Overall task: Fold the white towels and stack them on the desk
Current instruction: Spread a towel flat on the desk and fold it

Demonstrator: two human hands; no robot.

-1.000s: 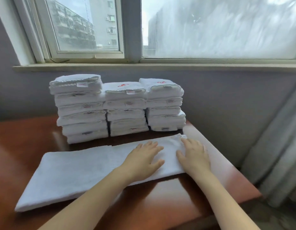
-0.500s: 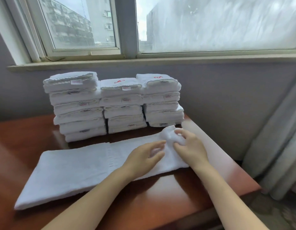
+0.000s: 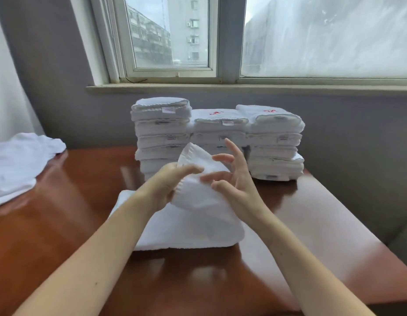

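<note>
Here, a white towel [image 3: 188, 226] lies mid-fold on the worktop [image 3: 61, 224].
The left hand [image 3: 167, 187] grips its lifted end above the flat half; the right hand [image 3: 235, 185] is spread beside it, fingers straight. Behind stand folded towel stacks [image 3: 218, 131].

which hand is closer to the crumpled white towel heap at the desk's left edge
Left. The left hand holds the lifted end of the half-folded white towel, to the right of the crumpled white towel heap; the right hand, fingers spread, is even farther right.
</note>
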